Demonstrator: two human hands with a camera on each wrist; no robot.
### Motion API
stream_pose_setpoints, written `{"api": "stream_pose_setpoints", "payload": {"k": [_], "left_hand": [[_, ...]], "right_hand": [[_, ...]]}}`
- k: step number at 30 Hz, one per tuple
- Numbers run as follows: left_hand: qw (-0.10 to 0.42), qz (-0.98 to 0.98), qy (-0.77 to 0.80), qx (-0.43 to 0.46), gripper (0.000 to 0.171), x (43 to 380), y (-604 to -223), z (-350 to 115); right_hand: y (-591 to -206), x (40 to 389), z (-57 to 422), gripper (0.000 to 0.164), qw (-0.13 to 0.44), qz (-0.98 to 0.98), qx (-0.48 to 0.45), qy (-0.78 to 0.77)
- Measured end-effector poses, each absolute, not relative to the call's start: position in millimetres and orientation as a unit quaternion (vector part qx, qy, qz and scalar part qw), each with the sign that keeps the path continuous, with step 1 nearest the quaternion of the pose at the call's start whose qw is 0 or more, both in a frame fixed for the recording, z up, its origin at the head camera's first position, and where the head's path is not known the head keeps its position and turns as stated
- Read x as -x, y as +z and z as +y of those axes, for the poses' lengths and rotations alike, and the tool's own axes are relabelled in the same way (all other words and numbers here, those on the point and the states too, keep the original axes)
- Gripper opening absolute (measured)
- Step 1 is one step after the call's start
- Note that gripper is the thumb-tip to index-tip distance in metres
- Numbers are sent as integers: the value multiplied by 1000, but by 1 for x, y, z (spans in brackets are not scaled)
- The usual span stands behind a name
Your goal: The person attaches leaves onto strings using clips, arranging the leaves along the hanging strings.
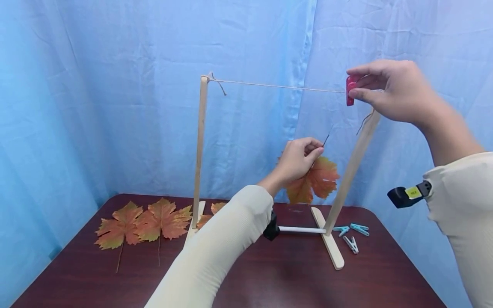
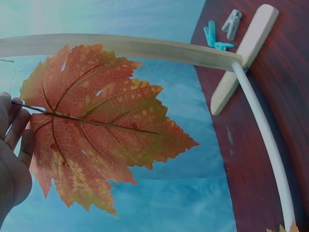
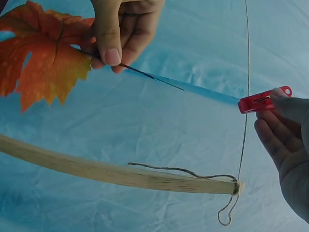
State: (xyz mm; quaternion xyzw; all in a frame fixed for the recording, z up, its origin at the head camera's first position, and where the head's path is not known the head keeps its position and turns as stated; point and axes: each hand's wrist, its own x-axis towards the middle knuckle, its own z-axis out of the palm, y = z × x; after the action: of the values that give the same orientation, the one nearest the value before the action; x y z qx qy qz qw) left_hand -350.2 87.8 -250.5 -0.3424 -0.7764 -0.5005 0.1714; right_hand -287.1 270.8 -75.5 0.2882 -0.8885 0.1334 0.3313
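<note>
My left hand [image 1: 298,160] pinches the thin dark stem of an orange and yellow maple leaf [image 2: 101,121], whose blade hangs below the fingers. The free stem end points up toward the string [image 1: 269,85]. At the string's right part, my right hand [image 1: 396,90] grips a red clothespin [image 3: 260,100] between thumb and fingers. The clothespin overlaps the string, close to the knot at the right post [image 1: 352,171]. In the right wrist view the stem tip lies apart from the clothespin.
Two maple leaves [image 1: 119,226] lie at the table's left, and another is partly hidden behind my left sleeve. Several small clothespins [image 1: 359,229], blue and grey, lie beside the frame's right foot [image 1: 329,241]. A white rod [image 1: 302,230] joins the posts low down. Blue curtains hang behind.
</note>
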Motion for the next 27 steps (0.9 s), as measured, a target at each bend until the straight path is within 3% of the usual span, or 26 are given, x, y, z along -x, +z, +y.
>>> {"api": "stream_pose_setpoints", "payload": {"k": [12, 18, 27], "left_hand": [[161, -765, -531, 328, 23, 345, -224, 106], [167, -762, -536, 323, 21, 343, -215, 110], [181, -781, -514, 305, 22, 339, -202, 116]], "right_hand": [[-63, 297, 272, 41, 314, -899, -205, 226], [-62, 299, 273, 39, 339, -885, -198, 250], [-62, 299, 280, 38, 315, -890, -179, 276]]}}
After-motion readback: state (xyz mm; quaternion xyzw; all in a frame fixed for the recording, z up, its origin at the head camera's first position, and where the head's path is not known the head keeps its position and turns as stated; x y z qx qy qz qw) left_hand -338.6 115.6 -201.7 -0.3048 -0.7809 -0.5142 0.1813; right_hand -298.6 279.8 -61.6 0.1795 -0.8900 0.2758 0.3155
